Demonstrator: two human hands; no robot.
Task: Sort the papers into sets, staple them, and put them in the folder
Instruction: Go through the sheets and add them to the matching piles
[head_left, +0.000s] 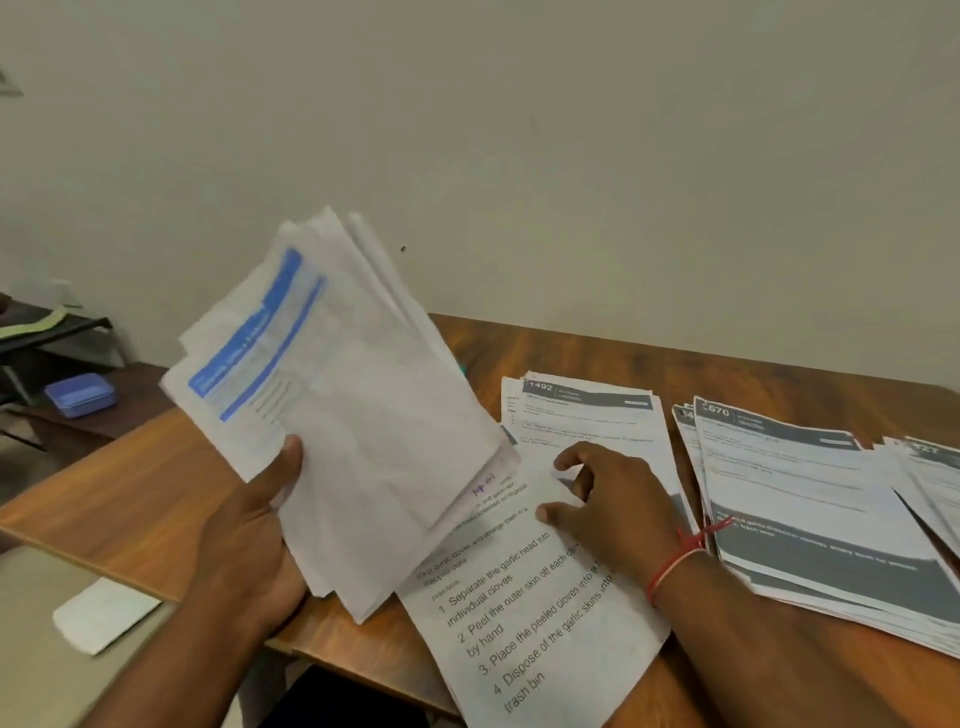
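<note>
Sorting looks only partway done. The left hand (249, 540) grips a fanned stack of papers (337, 395) raised over the counter (597, 348). The right hand (618, 504) pinches the top edge of the garlic sheet (535, 613) lying nearest. Sorted piles (810, 493) lie to the right. I see no stapler or folder, so stapling and filing seem still to do.

Two bare hands, both gripping.
The left hand (254, 535), forearm entering from 7 o'clock, holds a fanned stack of papers (363, 389), thumb pressed on the front; the right hand (618, 509), forearm from 5 o'clock, curls its fingers and pinches a printed sheet (530, 613).
</note>
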